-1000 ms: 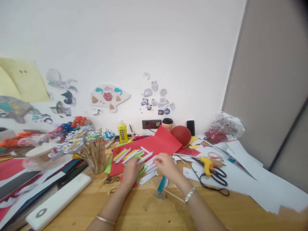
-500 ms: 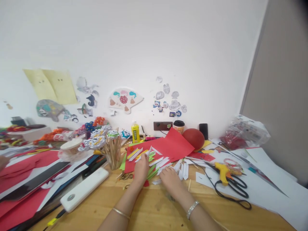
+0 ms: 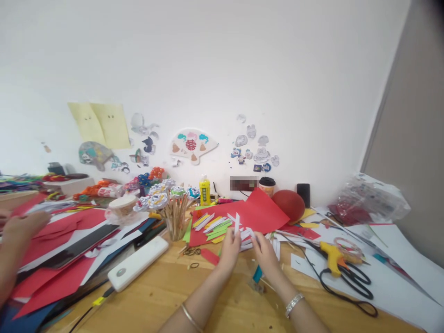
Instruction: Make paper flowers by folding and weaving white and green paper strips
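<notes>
My left hand (image 3: 230, 247) pinches an upright white paper strip (image 3: 237, 223) between thumb and fingers. Close beside it on the right, my right hand (image 3: 265, 252) has its fingers closed on another white paper piece (image 3: 250, 233). Both hands are above the near edge of a pile of folded white, yellow and green strips (image 3: 219, 229). Those strips lie partly on a red sheet (image 3: 268, 210). Below my right hand a small clear and blue object (image 3: 257, 277) rests on the wooden table (image 3: 194, 305).
A cup of wooden sticks (image 3: 174, 222) and a white power bank (image 3: 138, 263) stand left. Scissors (image 3: 354, 277) and a yellow glue gun (image 3: 334, 259) lie right. A red balloon (image 3: 288, 206) is behind. Another person's hands (image 3: 26, 231) are at far left.
Both hands have lifted from the strips, each now with a white piece. The view has shifted left, bringing more of the other person's arm and a red sheet into sight.
</notes>
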A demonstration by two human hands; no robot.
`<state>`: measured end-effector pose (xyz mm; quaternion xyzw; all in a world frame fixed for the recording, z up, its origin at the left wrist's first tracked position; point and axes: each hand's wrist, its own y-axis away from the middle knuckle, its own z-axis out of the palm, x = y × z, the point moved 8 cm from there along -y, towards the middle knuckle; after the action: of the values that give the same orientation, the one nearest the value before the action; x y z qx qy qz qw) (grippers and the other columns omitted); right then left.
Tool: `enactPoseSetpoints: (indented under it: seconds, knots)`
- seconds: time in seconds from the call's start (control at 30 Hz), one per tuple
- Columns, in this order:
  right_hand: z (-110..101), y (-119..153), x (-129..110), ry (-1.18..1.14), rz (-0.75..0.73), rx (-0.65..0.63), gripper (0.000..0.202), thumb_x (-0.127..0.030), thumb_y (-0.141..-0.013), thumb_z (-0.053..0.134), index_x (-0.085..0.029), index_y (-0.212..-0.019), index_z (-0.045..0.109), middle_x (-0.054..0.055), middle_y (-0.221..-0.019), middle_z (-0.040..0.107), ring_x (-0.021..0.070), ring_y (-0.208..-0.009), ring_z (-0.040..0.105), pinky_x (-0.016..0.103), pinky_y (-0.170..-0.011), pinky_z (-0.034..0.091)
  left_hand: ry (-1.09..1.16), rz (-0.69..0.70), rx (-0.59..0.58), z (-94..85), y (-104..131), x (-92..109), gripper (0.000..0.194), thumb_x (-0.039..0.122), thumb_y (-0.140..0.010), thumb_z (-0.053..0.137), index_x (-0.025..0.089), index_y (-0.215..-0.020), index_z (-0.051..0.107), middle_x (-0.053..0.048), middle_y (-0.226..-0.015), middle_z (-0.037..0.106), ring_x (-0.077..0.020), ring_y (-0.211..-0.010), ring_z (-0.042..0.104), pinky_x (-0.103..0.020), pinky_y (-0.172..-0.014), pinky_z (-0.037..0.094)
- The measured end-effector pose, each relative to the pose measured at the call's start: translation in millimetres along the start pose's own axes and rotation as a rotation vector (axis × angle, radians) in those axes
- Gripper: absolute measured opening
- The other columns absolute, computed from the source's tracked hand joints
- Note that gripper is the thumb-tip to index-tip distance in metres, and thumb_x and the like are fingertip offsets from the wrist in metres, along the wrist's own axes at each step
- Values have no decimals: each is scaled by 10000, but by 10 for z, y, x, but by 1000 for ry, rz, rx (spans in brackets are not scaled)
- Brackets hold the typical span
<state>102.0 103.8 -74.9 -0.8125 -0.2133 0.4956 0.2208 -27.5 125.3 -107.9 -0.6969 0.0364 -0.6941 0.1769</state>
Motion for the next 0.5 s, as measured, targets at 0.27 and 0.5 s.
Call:
enactPoseSetpoints:
  seconds: [0.27,0.5]
  knots:
    - [-18,17,-28,-131,18,51,217,-268,-772,511,-188,-952,602,62,-893,602,201,-849,557,319,-765,450,120,-9,-73,144,125,109,327,502,-667,549,192,-660,447,58,-519,436,-97,-471,424,-214,-468,333]
    - [-73,52,-149,-39,-29,98,244,-164,-726,521,-207,-962,564,49,-901,578,201,-849,533,323,-743,443,213,-40,-141,179,117,184,377,540,-655,539,177,-663,437,70,-514,420,-72,-444,398,-204,-468,328]
